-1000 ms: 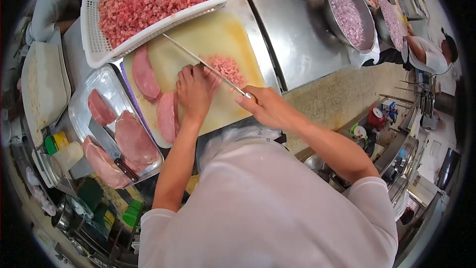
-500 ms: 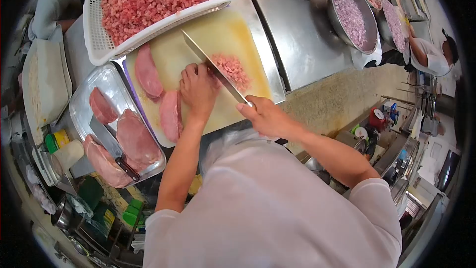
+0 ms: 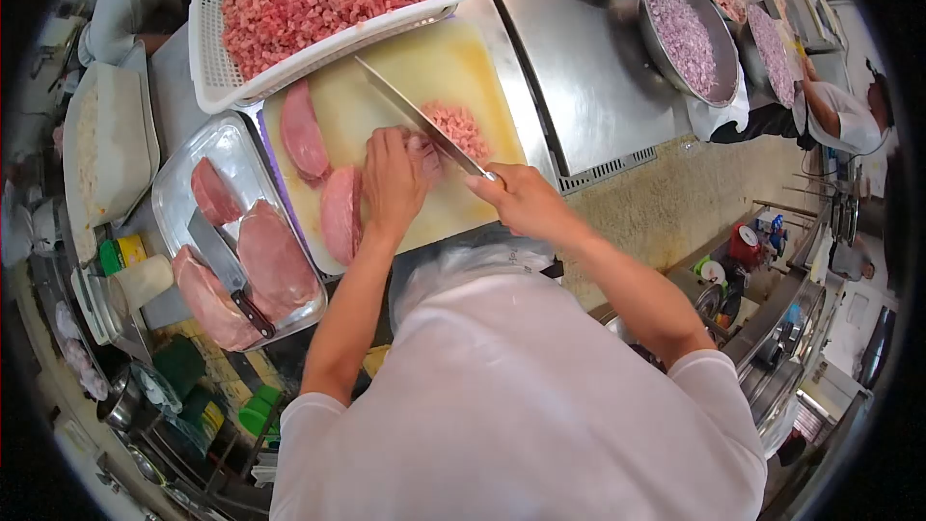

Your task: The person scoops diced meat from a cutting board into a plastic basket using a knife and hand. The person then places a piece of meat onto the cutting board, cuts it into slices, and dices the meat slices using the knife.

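My right hand [image 3: 524, 199] grips the handle of a large kitchen knife [image 3: 413, 114]. Its blade slants across the yellowed cutting board [image 3: 463, 53], between a pile of diced meat [image 3: 456, 129] and a piece of raw meat [image 3: 422, 150]. With curled fingers, my left hand [image 3: 394, 174] presses that piece down right beside the blade; the hand hides part of it. Left of this hand lie two slabs of meat, a nearer one [image 3: 340, 215] and a farther one [image 3: 304, 132].
A white basket [image 3: 338, 50] full of diced meat overlaps the board's far edge. On the left, a metal tray [image 3: 193, 150] holds meat and a second knife [image 3: 217, 251]. Bowls of chopped purple-white food, one bowl [image 3: 730, 63] nearest, stand right. Another person [image 3: 854, 116] is at far right.
The view has shifted a little, so the tray and basket appear farther right. More of the meat beside my left fingers shows now. Both hands keep their holds.
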The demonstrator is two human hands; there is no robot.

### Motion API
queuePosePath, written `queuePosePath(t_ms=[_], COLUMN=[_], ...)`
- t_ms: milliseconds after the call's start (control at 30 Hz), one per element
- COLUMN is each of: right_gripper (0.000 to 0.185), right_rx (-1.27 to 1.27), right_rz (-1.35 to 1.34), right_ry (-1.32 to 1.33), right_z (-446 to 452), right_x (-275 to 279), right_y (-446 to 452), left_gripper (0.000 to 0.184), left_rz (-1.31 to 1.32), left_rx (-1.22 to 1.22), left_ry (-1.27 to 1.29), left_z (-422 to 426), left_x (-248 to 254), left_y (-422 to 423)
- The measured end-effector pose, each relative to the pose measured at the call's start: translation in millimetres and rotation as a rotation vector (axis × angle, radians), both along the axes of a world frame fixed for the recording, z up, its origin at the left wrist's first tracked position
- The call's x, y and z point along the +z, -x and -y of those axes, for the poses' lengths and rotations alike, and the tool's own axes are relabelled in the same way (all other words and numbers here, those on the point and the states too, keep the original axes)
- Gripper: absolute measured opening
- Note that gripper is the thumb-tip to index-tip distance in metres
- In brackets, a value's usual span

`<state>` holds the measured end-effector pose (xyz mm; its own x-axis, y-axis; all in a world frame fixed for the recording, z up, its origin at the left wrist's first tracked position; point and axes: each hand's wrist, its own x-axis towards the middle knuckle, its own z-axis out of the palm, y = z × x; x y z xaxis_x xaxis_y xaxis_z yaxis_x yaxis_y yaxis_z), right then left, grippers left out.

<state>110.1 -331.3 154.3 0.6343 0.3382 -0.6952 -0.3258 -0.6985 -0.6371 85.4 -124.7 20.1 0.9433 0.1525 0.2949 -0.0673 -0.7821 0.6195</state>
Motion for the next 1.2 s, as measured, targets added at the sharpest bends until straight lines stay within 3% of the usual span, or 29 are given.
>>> queuePosePath(t_ms=[67, 233, 367, 467, 500, 567, 633, 700, 733, 800, 900, 967, 1100, 1200], right_gripper=[0.054, 0.051, 0.053, 0.054, 0.054, 0.055, 0.055, 0.052, 0.048, 0.046, 0.047, 0.048, 0.055, 0.055], right_rx=[0.091, 0.103, 0.206, 0.116, 0.147, 0.209, 0.167, 0.155, 0.164, 0.145, 0.124, 0.131, 0.044, 0.019], right_rz=[0.082, 0.334, 0.311, 0.029, 0.064, 0.13, -0.092, -0.057, 0.085, 0.243, 0.339, 0.491, 0.29, 0.151], right_ry=[0.009, -0.23, -0.133, -0.018, -0.019, -0.027, -0.007, -0.055, -0.119, -0.208, -0.234, -0.245, -0.12, -0.091], right_z=[9, -10, -31, -22, -12, 7, -3, -16, -26, -28, -16, -2, 4, 7], right_x=[11, -57, -64, 6, 7, 4, -5, -28, -48, -65, -69, -85, -63, -41], right_y=[5, -2, -22, -25, -18, -5, -11, -13, -13, -12, -12, -8, 1, -2], left_gripper=[0.027, 0.019, 0.012, 0.012, 0.013, 0.011, 0.012, 0.014, 0.016, 0.02, 0.042, 0.06, 0.091, 0.093], left_rz=[-0.05, -0.084, 0.004, 0.07, 0.075, 0.041, 0.042, 0.048, 0.034, 0.025, -0.124, -0.086, -0.286, -0.27], left_rx=[0.037, 0.091, 0.097, 0.104, 0.115, 0.115, 0.112, 0.114, 0.112, 0.088, 0.042, -0.037, -0.161, -0.141], left_ry=[-0.115, -0.199, -0.178, -0.161, -0.165, -0.134, -0.135, -0.16, -0.153, -0.15, -0.018, -0.166, -0.271, -0.453], left_z=[4, 10, 6, 9, 7, 8, 6, 9, 9, 3, 0, 6, 2, -1], left_x=[-5, -17, -17, -17, -17, -20, -20, -19, -20, -21, -16, 10, 9, -7], left_y=[3, 2, 1, -2, 1, 4, -2, 0, 4, 2, 12, 28, 48, 48])
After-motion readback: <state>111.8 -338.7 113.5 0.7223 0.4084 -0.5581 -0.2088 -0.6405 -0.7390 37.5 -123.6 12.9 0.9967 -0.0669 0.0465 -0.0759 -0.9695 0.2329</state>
